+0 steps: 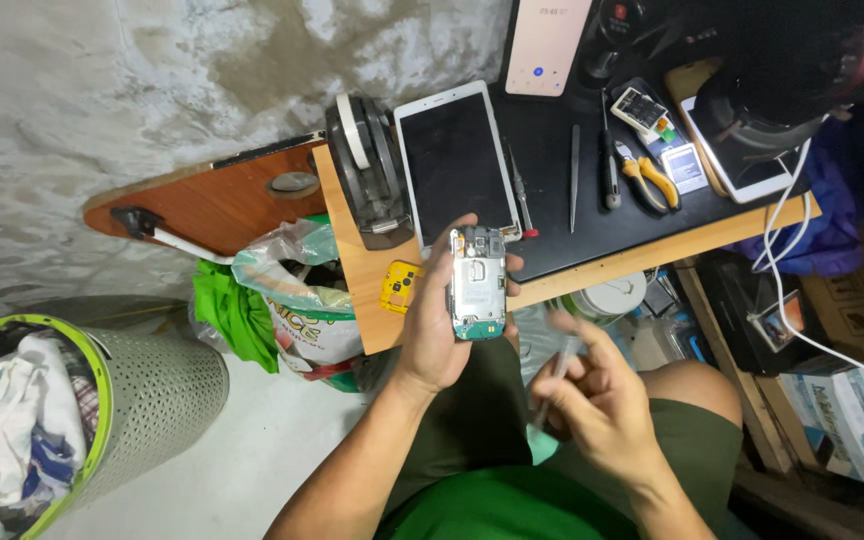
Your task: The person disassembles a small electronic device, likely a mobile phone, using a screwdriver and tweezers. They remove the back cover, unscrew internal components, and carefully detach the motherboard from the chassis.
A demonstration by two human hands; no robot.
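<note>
The counter [592, 262] runs across the top of the view, its dark mat carrying a white tablet [455, 165] lying flat, tweezers [574, 176], a screwdriver [608, 160] and yellow-handled pliers [649, 176]. A yellow phone frame [399, 287] sits on the wooden part just left of the hands.

Below the counter edge, above the lap, the left hand [437, 330] holds an opened phone [477, 283] upright, the fingers wrapped round from behind and the thumb along its left side, the bare circuit side facing the camera. Its long axis runs up and down the view, the top end towards the tablet.

The right hand [597, 395] is lower and to the right, a little apart from the phone, its fingers pinched round a thin tool [558, 372], blurred, whose shaft slants up and left. The phone lies up and left of that hand.
</note>
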